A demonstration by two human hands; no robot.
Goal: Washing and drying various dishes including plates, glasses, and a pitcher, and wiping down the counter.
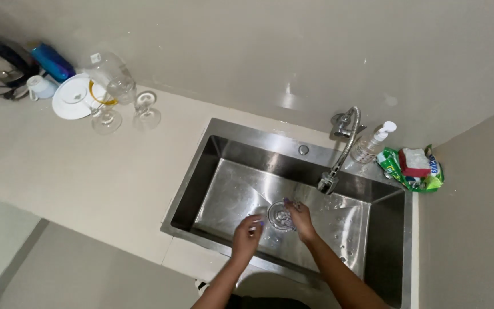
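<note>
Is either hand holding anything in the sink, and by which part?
The right hand grips a small clear object over the sink drain; which part, unclear. The left hand seems empty.

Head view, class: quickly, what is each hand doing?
Left hand: fingers curled, apparently empty.
Right hand: fingertips on the round metal sink drain; grip cannot be told.
</note>
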